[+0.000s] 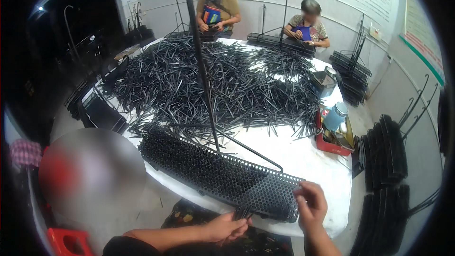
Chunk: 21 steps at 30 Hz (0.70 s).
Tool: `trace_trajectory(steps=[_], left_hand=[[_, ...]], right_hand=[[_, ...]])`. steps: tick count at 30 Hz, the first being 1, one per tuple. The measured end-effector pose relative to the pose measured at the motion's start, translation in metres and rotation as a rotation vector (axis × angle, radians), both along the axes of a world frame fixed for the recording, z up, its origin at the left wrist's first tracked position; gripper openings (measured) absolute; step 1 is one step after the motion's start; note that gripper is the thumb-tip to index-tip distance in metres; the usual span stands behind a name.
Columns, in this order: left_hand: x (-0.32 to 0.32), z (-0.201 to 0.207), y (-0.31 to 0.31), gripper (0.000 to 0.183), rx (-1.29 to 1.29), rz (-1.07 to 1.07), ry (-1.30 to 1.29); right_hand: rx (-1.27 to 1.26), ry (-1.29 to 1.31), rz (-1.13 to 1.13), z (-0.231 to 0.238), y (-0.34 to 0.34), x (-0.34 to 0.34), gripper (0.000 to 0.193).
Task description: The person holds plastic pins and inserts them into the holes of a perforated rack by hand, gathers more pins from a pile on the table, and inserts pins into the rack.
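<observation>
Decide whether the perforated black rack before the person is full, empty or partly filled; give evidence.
Partly filled: dark pieces crowd the left of the rack, while open holes show near the right hand.

The left hand (227, 227) hides part of the thin black strips (244, 212) in its grasp; whether the right hand (313, 204) touches the end of the perforated rack (227, 175) or stops just beside it cannot be told; the lower edge crops the left forearm (170, 236), the right forearm (322, 243) and the red stool (56, 238); a blurred oval (92, 180) covers whatever lies there; the heap (175, 80) hides much of the bench (324, 180); the tall black rod (204, 68) leaves the top edge.
</observation>
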<state>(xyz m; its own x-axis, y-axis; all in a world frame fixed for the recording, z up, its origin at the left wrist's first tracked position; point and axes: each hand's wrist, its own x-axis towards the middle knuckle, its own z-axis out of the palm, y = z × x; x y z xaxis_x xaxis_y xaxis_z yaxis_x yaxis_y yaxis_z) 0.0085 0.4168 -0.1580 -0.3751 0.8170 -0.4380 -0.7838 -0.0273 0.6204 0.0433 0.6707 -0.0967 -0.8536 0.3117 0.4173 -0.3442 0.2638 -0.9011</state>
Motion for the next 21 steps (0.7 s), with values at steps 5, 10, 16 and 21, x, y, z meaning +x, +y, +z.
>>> trace_trajectory(steps=[5, 10, 16, 21], left_hand=[[-0.005, 0.013, 0.0, 0.019, -0.137, 0.057, 0.087], [-0.017, 0.016, 0.007, 0.015, -0.108, 0.108, 0.23], [-0.009, 0.03, 0.009, 0.015, -0.212, 0.047, 0.188], [0.0, 0.021, 0.011, 0.014, -0.164, 0.068, 0.2]], right_hand=[[-0.331, -0.259, 0.059, -0.023, -0.015, 0.018, 0.031], [-0.212, -0.358, 0.128, -0.027, -0.054, 0.015, 0.035], [-0.309, -0.45, 0.093, -0.035, -0.065, 0.022, 0.026], [-0.429, -0.458, 0.155, -0.033, -0.067, 0.021, 0.02]])
